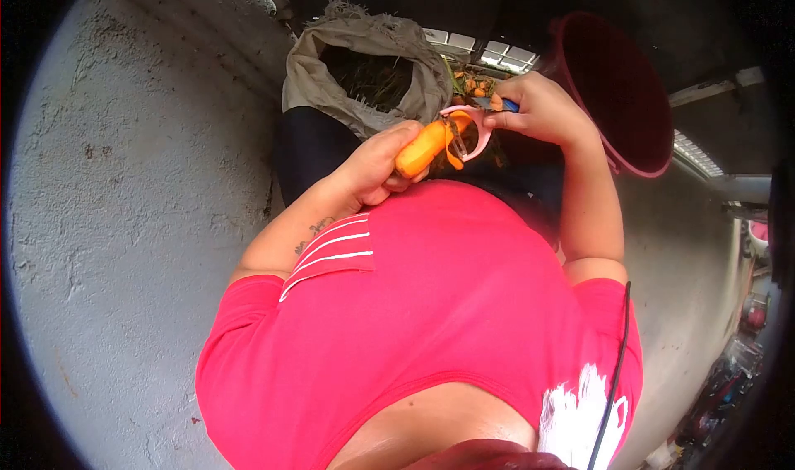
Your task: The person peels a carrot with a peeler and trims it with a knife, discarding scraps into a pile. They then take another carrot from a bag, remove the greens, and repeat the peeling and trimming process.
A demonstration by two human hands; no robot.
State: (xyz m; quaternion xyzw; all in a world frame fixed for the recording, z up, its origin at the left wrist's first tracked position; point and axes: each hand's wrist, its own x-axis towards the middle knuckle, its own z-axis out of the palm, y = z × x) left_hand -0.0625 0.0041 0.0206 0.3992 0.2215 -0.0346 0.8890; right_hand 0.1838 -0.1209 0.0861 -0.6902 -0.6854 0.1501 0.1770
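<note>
My left hand (383,165) is closed around an orange carrot (421,150) with a smooth, bright surface. A pink peeler (484,139) is in my right hand (542,110), its blade end against the far end of the carrot. Orange peel (460,122) curls at the peeler. Also in my right hand is something with a blue handle (510,106), perhaps a knife; its other end is hard to make out. Just beyond the hands lie orange pieces and greenery (470,85).
An open whitish woven sack (302,71) with dark greenery inside stands in front of me. To the right is a large dark red bucket (571,81). A grey rough wall (141,221) runs along the left. Assorted items (733,371) lie at the far right.
</note>
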